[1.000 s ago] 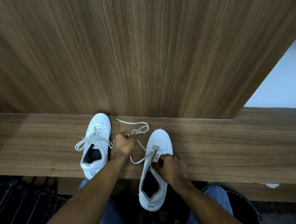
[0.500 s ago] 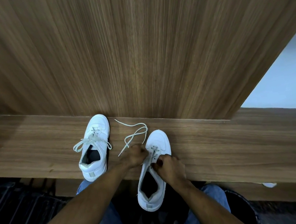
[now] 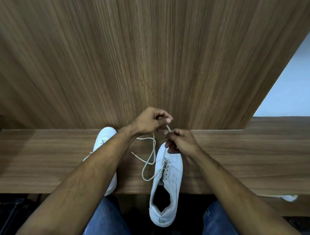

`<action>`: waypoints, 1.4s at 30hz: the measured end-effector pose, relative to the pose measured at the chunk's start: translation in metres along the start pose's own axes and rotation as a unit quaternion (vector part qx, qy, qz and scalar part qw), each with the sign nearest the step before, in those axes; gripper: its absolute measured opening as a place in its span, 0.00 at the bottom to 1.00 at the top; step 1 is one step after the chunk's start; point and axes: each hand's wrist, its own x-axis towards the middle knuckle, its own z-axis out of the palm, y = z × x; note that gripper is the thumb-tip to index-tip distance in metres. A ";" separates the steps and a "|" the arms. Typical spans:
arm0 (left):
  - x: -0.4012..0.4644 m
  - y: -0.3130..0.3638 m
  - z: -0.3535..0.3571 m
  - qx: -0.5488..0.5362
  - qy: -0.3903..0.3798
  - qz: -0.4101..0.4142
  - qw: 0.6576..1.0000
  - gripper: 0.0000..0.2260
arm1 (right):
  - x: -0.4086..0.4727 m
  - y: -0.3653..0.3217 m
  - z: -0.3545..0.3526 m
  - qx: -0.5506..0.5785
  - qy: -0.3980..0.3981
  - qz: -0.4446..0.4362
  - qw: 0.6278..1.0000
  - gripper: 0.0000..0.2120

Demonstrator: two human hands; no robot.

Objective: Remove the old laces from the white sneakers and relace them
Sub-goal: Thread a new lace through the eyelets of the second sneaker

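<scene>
Two white sneakers lie on a wooden ledge (image 3: 249,153). The right sneaker (image 3: 167,185) points away from me, its heel hanging over the ledge's front edge, its off-white lace (image 3: 150,156) partly pulled out and looping to its left. My left hand (image 3: 150,120) is raised above the toe and pinches a strand of that lace. My right hand (image 3: 181,141) grips the same lace just below, over the toe. The left sneaker (image 3: 105,139) is still laced and mostly hidden under my left forearm.
A tall wood-grain panel (image 3: 143,51) rises right behind the ledge. My knees in blue jeans (image 3: 107,231) are below the ledge. A dark slatted surface (image 3: 7,215) lies at lower left, a small white object (image 3: 289,197) under the ledge at right.
Both hands rose from the right sneaker's eyelets toward the toe, drawing the lace upward. The view has also shifted closer and downward.
</scene>
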 end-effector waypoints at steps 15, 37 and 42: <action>-0.044 -0.095 0.005 0.151 -0.020 -0.107 0.982 0.11 | -0.003 0.065 -0.031 0.074 0.104 0.079 0.989 0.13; -0.057 -0.089 0.026 -0.395 0.275 -0.260 0.837 0.05 | 0.000 0.095 -0.041 0.058 0.143 0.145 0.977 0.04; -0.034 -0.059 0.022 -0.519 0.346 -0.190 0.758 0.04 | -0.003 0.096 -0.018 -0.022 0.100 0.028 0.994 0.16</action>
